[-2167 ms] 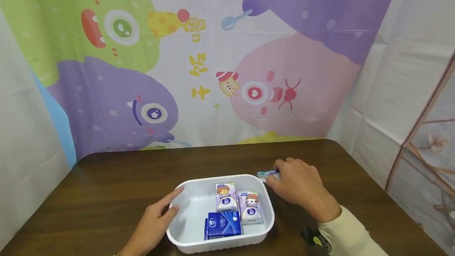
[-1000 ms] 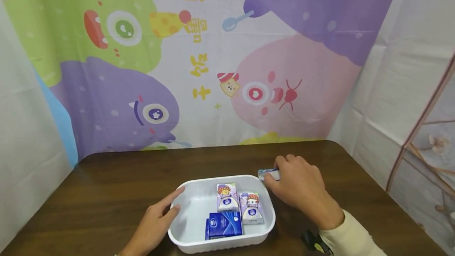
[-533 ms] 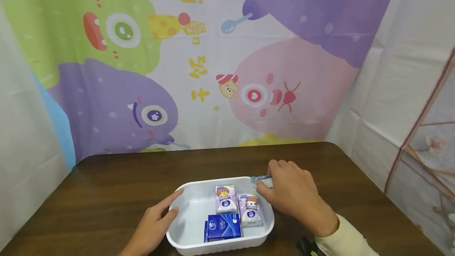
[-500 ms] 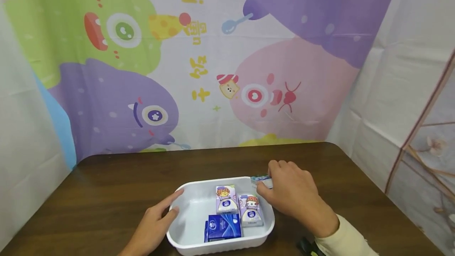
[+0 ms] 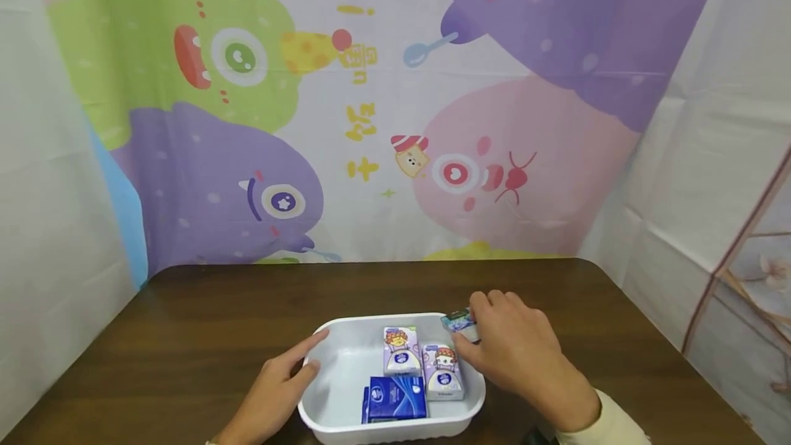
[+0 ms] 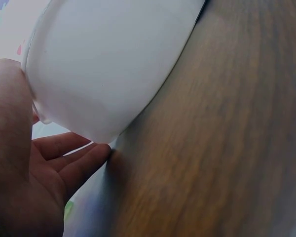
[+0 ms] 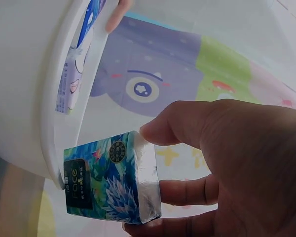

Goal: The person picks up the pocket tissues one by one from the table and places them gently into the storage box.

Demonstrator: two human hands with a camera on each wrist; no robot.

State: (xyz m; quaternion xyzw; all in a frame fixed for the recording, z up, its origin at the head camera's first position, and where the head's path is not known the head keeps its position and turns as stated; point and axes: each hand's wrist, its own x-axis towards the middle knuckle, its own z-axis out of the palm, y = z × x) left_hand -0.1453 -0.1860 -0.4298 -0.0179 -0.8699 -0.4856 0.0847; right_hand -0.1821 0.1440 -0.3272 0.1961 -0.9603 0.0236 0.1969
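Note:
My right hand (image 5: 516,349) pinches a small tissue pack (image 7: 103,180) between thumb and fingers. Its printed face is blue-green with a flower and the word "Face", and its side is clear wrap over white. In the head view the pack overlaps the back right rim of a white plastic tub (image 5: 346,435). My left hand (image 5: 274,386) holds the tub's left side, thumb and index finger at the rim, other fingers curved round the outer wall (image 6: 103,74). Inside lie two purple cartoon tissue packs (image 5: 402,352) and blue packs (image 5: 398,397), one overlapping another.
The tub stands on a dark brown wooden table (image 5: 204,335). A cartoon-printed cloth (image 5: 371,225) hangs behind the table, with pale cloths at both sides. A dark object sits beneath my right forearm, mostly hidden.
My right hand has shifted slightly left and nearer, bringing the tissue pack over the tub's rim. The pack has tilted, showing more of its printed face. My left hand stays on the tub.

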